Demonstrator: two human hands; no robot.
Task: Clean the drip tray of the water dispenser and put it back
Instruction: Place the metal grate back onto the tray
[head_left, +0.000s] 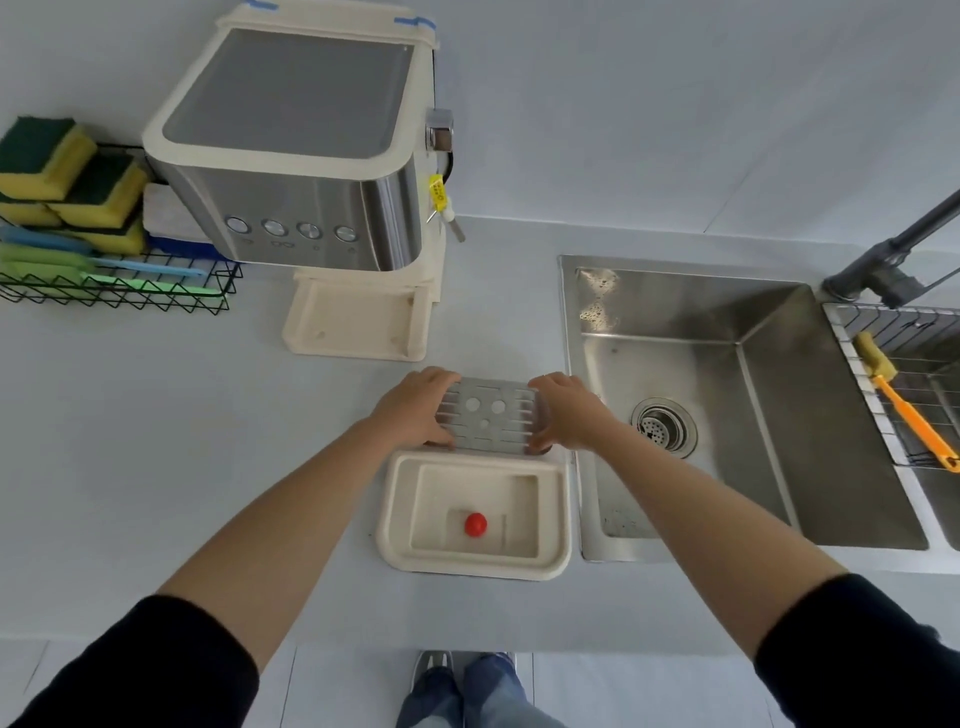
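The cream drip tray (557, 514) lies on the grey counter just left of the sink, with a small red float (475, 524) inside it. Its metal slotted grate (488, 415) is held just beyond the tray's far edge. My left hand (415, 410) grips the grate's left side and my right hand (569, 413) grips its right side. The water dispenser (291, 156) stands at the back left, and its cream base (353, 325) shows an open slot with no tray in it.
A steel sink (727, 395) with a drain lies to the right, a dark faucet (883, 260) behind it. An orange brush (914, 415) rests on a wire rack over the sink's right part. A black wire basket (119, 291) holds sponges and cloths at far left.
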